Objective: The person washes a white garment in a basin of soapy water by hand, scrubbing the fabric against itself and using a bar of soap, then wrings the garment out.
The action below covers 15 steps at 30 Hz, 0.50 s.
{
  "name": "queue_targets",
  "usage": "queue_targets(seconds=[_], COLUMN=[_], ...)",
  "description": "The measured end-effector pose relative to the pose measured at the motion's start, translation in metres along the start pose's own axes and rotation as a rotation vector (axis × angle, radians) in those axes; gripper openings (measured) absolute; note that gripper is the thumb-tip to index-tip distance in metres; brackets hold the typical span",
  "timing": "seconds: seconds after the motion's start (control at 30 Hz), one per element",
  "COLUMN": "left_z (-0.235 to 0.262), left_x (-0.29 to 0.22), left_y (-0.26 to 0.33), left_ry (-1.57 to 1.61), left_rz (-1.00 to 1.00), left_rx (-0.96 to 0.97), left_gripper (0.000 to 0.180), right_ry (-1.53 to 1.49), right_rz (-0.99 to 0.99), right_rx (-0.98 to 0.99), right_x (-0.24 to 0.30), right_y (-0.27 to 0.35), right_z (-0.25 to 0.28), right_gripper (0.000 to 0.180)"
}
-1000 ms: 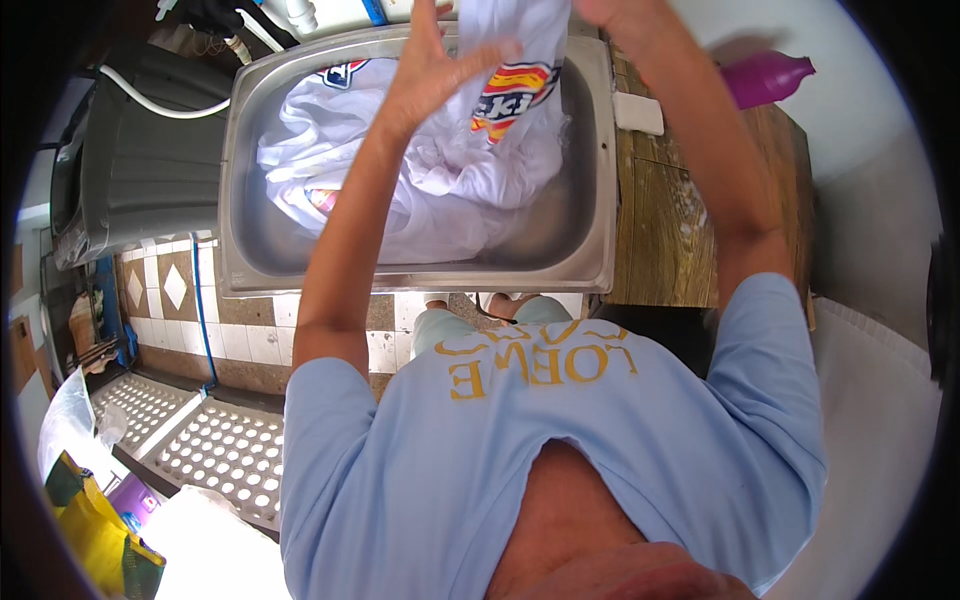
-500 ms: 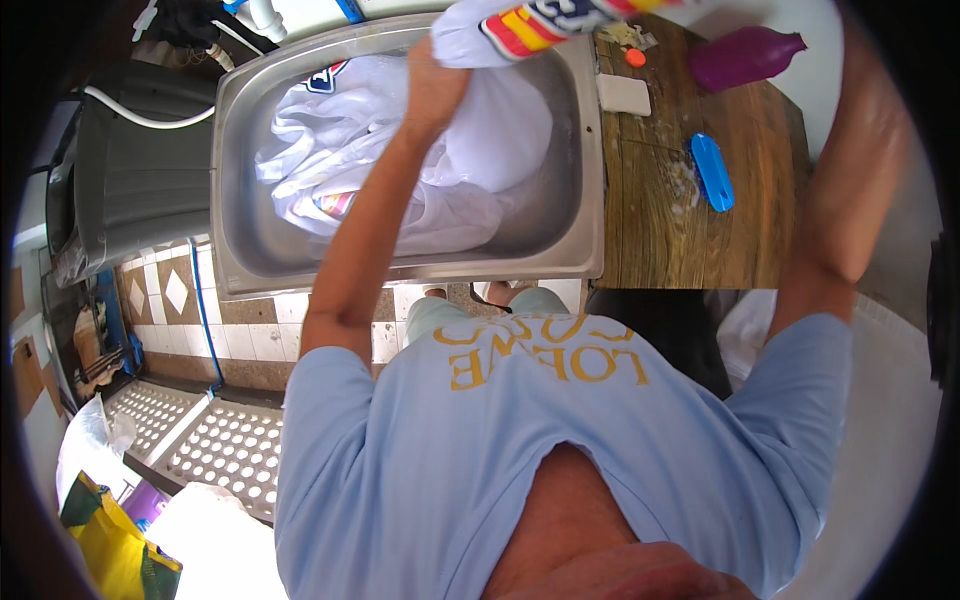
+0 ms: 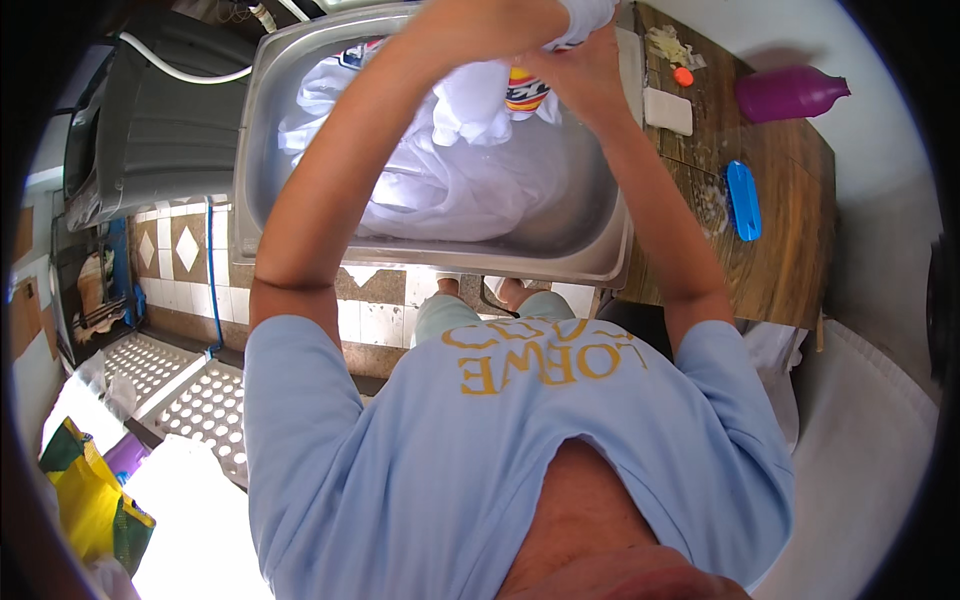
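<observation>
Both hands meet at the top of the view, above a steel sink [image 3: 300, 215]. The left hand [image 3: 480, 25] and the right hand [image 3: 585, 75] are each clenched on a white garment [image 3: 480, 110], lifted out of the sink so that a bunched part hangs just below the fists. The cloth is wet-looking and crumpled, twisted into thick folds where the hands squeeze it. A printed patch in orange, yellow and dark blue shows on the fold just under the right hand. The rest of the garment trails down into the basin, where more white cloth lies spread in soft ridges across the bottom, with a second small coloured mark near the far left corner.

To the right of the sink stands a wooden table [image 3: 780, 260]. On it lie a white soap bar [image 3: 667, 110], a blue brush [image 3: 743, 200] and a purple bottle [image 3: 785, 93] on its side.
</observation>
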<state>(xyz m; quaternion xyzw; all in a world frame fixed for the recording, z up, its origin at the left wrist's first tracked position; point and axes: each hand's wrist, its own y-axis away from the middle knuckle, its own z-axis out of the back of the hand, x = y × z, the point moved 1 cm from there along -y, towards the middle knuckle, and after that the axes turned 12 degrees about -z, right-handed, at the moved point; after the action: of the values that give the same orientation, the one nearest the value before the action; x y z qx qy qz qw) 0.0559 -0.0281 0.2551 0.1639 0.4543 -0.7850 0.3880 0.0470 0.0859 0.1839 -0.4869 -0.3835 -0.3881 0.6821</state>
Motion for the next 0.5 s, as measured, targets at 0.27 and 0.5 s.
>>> queue_targets(seconds=[0.27, 0.5], left_z=[-0.062, -0.079], left_x=[0.088, 0.115], left_y=[0.143, 0.125], left_ry=[0.166, 0.546], left_rz=[0.077, 0.258], left_rx=[-0.310, -0.751], left_gripper=[0.105, 0.052], right_ry=[-0.804, -0.756], right_rz=[-0.683, -0.277], right_rx=[0.121, -0.209], right_x=[0.024, 0.042], right_y=[-0.033, -0.018], right_z=[-0.017, 0.006], right_gripper=[0.028, 0.074])
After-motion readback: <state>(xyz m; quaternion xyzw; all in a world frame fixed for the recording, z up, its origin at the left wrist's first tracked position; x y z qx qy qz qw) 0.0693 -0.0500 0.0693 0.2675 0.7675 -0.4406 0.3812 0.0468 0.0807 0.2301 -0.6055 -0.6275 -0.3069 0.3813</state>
